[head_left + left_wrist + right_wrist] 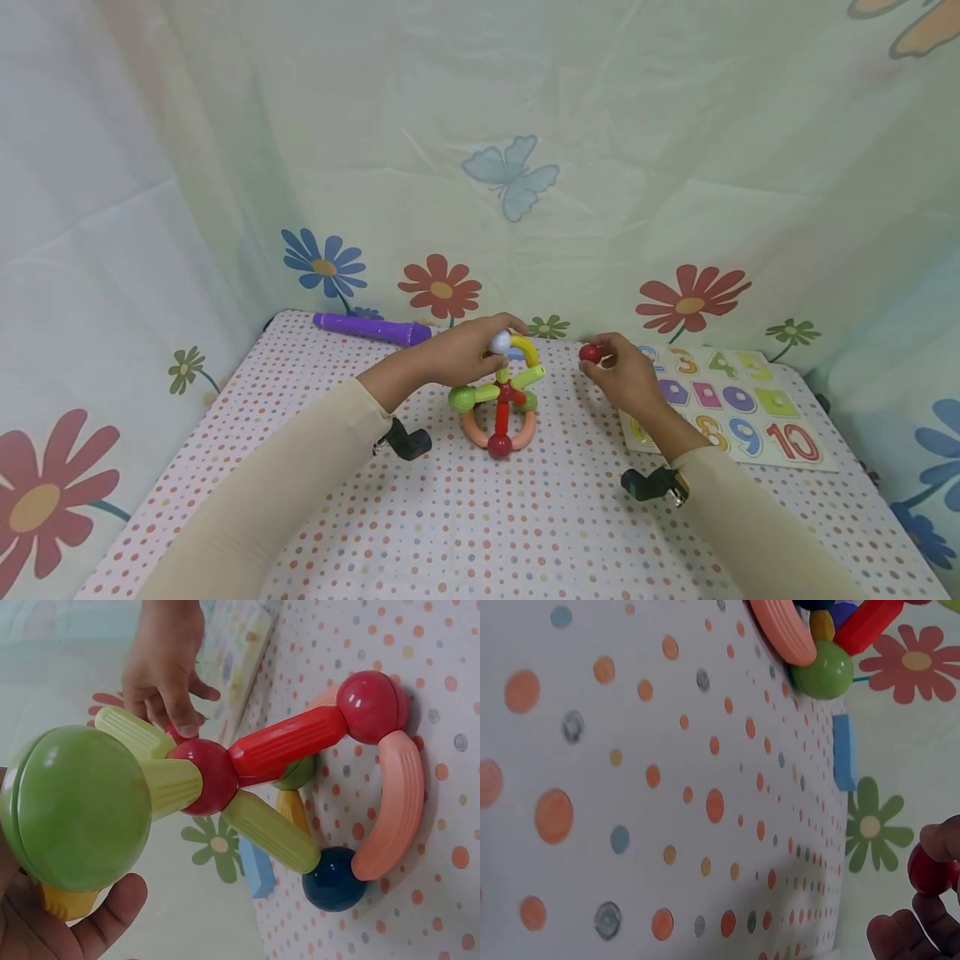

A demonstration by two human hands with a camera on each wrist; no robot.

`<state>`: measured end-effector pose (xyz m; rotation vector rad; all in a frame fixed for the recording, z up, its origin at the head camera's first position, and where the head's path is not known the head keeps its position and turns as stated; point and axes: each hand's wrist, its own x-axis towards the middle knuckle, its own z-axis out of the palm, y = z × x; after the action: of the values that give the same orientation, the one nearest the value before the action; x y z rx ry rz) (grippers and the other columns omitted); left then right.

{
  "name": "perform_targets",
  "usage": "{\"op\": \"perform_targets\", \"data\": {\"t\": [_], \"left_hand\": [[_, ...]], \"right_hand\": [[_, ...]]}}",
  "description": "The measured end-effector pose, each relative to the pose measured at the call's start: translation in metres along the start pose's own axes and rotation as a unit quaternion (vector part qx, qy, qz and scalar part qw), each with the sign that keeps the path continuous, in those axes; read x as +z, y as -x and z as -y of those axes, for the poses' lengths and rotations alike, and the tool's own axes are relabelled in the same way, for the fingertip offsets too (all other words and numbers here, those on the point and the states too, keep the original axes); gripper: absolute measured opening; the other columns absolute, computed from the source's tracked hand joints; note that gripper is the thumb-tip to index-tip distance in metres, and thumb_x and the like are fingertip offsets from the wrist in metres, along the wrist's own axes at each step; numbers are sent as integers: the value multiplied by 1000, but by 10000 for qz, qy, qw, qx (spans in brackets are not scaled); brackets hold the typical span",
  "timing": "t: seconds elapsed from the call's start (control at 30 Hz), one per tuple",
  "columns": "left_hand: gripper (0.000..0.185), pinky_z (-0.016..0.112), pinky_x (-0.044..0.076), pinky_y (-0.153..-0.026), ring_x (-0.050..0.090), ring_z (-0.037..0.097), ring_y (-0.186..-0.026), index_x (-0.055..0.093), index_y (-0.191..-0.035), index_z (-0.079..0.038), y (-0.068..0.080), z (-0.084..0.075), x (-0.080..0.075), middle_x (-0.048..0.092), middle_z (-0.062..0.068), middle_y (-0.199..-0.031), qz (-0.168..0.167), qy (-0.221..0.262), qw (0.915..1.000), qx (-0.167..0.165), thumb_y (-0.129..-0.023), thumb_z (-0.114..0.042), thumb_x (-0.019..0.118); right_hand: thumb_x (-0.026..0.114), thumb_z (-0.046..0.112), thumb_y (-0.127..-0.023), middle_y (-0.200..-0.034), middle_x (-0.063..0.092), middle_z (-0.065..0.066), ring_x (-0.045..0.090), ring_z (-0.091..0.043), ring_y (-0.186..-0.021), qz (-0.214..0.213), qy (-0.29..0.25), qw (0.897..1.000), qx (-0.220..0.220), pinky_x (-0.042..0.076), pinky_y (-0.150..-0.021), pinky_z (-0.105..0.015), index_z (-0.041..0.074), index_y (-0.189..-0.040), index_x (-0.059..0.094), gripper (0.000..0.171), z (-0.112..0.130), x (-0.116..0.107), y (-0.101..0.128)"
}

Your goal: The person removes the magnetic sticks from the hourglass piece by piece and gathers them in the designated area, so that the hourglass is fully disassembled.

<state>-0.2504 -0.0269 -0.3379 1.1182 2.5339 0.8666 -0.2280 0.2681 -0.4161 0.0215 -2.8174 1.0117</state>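
Here the right hand [628,379] pinches a red ball [590,353] at its fingertips.

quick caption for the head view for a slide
Left hand steadies a stick-and-ball toy structure on the dotted table while the right hand pinches a red ball.

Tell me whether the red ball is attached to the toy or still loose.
Loose. The right hand pinches the red ball clear of the toy, with bare table between them; the left hand grips the toy's top.
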Motion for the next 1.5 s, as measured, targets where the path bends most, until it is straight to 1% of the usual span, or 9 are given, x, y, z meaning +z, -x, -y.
{"op": "perform_targets", "data": {"t": [0.17,0.33,0.43,0.57,0.7,1.0,1.13,1.33,1.5], "left_hand": [[54,25,54,-85,60,16,-100,42,-152,-16,0,1,0,62,4,-129,-1,49,10000,-39,-103,-12,63],[58,25,54,-79,60,17,-93,39,-154,-19,0,3,1,63,3,-121,21,119,9999,-79,-103,-13,64],[59,26,54,-77,59,17,-89,39,-155,-19,0,4,1,63,2,-113,23,109,9999,-79,-102,-15,65],[60,27,53,-76,59,17,-88,38,-155,-17,1,3,0,62,0,-111,14,122,9999,-92,-102,-15,65],[59,27,54,-77,60,17,-89,39,-155,-16,0,4,1,63,0,-112,10,180,9998,-101,-102,-16,65],[59,28,54,-86,61,15,-100,40,-154,-16,0,9,3,64,7,-130,-79,194,9998,-35,-101,-18,67],[59,28,54,-91,62,13,-106,41,-153,-17,1,10,3,63,4,-132,-87,226,9997,-73,-100,-20,69],[61,29,54,-92,62,15,-110,41,-153,-17,1,13,3,61,6,-135,-134,302,9994,-116,-99,-21,70],[63,31,53,-95,61,15,-115,41,-153,-16,5,16,2,61,4,-136,-260,329,9989,-186,-98,-23,71]], "right_hand": [[69,19,-97,-126,62,-23,56,-38,-112,307,150,9994,24,53,-83,-47,4,-140,55,47,-5,2,-10],[71,22,-97,-131,56,-24,54,-39,-113,629,127,9972,395,54,-85,-46,0,-141,47,55,-8,0,-18],[72,24,-96,-132,54,-24,54,-39,-113,746,105,9952,624,56,-82,-42,-1,-138,45,55,-8,-1,-21],[71,23,-97,-128,57,-22,56,-37,-110,816,210,9945,626,57,-73,-36,0,-133,50,48,-10,-1,-23],[70,22,-97,-127,59,-22,57,-37,-110,862,348,9942,532,55,-74,-36,1,-132,53,44,-13,0,-25],[69,16,-97,-128,60,-23,56,-39,-114,926,401,9940,415,53,-89,-47,1,-134,56,42,-19,4,-30],[68,15,-98,-127,61,-22,57,-38,-113,1002,454,9933,366,52,-91,-49,2,-135,57,41,-22,7,-33],[68,15,-98,-127,61,-22,58,-37,-110,1101,466,9922,365,52,-92,-49,1,-136,57,42,-25,11,-36],[69,16,-98,-129,60,-23,57,-39,-115,1075,485,9922,411,51,-96,-51,0,-137,57,44,-27,12,-36]]}}
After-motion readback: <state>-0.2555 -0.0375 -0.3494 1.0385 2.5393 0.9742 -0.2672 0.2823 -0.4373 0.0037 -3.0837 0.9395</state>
